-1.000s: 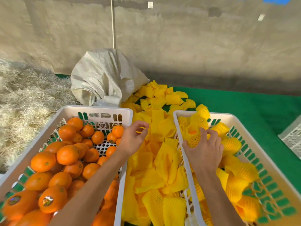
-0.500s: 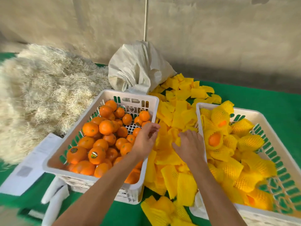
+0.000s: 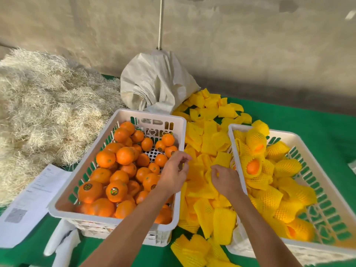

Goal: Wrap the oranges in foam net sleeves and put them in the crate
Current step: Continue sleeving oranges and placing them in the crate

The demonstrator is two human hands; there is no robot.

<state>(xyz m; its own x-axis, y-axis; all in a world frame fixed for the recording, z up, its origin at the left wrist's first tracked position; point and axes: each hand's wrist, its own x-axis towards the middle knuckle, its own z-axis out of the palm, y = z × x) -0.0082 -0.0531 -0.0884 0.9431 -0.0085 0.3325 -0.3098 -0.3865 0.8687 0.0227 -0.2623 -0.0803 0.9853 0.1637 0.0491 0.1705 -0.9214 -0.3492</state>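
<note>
The left white crate (image 3: 150,115) holds several bare oranges (image 3: 123,155). In the right white crate (image 3: 289,134) lie oranges wrapped in yellow foam net (image 3: 254,166). A pile of loose yellow foam net sleeves (image 3: 209,135) fills the gap between the crates. My left hand (image 3: 173,175) hovers over the right rim of the orange crate, its fingers loosely curled and holding nothing. My right hand (image 3: 226,179) rests on the sleeve pile beside the right crate and pinches a flat sleeve (image 3: 209,178) between thumb and fingers.
A big heap of pale straw (image 3: 48,120) fills the left. A white woven sack (image 3: 156,83) leans at the back under a thin pole. Printed paper sheets (image 3: 32,201) lie front left on the green cloth (image 3: 308,120). More sleeves (image 3: 192,249) lie at the front.
My right hand left the right crate, where a wrapped orange now lies, and came down onto the sleeve pile. My left hand drifted slightly toward the pile. The view pulled back.
</note>
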